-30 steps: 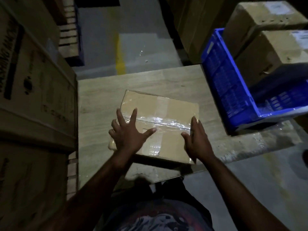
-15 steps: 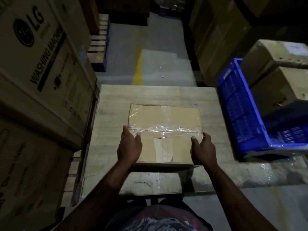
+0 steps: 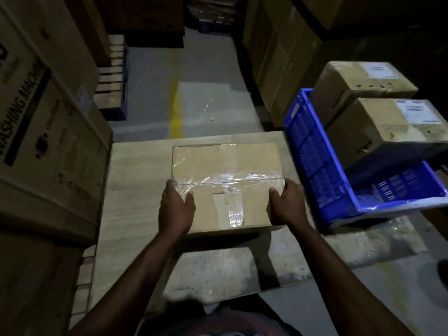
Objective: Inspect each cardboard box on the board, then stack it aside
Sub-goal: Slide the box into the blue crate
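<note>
A flat brown cardboard box (image 3: pixel 225 163), sealed with shiny clear tape, is over the middle of the pale wooden board (image 3: pixel 135 170). Its near edge looks raised, with a dark shadow beneath. My left hand (image 3: pixel 175 210) grips the box's near left side, thumb on top and fingers down the edge. On the near right side my right hand (image 3: pixel 286 206) grips the same way. Both forearms reach in from the bottom of the view.
A blue plastic crate (image 3: pixel 315 161) stands right of the board. Two labelled cardboard boxes (image 3: pixel 358 81) (image 3: pixel 378 127) sit behind it. Large washing-machine cartons (image 3: pixel 48 132) wall off the left. A grey floor aisle with a yellow line (image 3: pixel 175 115) runs ahead.
My hands slid from the box top to its two sides and took hold. The box turned square to me, and its near edge now looks lifted off the board.
</note>
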`<state>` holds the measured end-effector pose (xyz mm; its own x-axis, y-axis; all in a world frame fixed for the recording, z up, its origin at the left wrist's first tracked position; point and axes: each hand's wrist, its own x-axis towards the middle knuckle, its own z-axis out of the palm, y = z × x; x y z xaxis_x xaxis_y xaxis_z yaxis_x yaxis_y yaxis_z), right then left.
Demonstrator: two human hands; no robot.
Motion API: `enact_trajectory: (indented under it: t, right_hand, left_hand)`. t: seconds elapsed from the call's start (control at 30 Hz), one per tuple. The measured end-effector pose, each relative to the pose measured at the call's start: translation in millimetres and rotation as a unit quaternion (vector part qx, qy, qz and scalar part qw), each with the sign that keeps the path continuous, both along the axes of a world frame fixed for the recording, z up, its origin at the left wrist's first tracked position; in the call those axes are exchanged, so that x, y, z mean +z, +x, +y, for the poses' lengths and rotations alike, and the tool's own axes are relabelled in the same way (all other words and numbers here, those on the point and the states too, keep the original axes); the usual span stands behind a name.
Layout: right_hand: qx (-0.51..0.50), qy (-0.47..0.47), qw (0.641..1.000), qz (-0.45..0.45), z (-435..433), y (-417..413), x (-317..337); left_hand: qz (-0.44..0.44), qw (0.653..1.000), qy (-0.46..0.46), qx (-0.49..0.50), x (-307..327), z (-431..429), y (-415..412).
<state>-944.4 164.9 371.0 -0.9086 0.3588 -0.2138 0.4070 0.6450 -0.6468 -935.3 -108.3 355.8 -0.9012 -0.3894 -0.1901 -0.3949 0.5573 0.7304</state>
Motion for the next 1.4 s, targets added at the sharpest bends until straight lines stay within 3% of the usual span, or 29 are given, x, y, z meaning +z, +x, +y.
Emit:
enact_trajectory:
  t: [0.23,0.73,1.17,1.3,1.4]
  right_hand:
    - [0.019,0.013,1.0,0.002,40.8,-67.5,47.2]
    - [0.095,0.062,0.993,-0.034,129.6,-195.1,13.5]
    - [0.095,0.117,0.987,-0.052,115.0,-203.7,-12.4]
    - [0.184,0.176,0.967,-0.008,111.0,-200.3,-20.5]
    - [0.219,0.166,0.961,-0.008,104.7,-194.0,-26.0]
  left_hand:
    - [0.018,0.999,0.021,0.026,16.0,59.3,-62.5]
    - [0.001,1.0,0.018,-0.011,-16.7,137.9,-185.4]
    - [0.011,0.998,-0.063,-0.026,-33.0,154.2,-198.6]
    - [0.02,0.997,-0.066,-0.024,-36.8,157.7,-198.3]
    - [0.024,0.996,-0.082,-0.03,-37.5,159.2,-198.8]
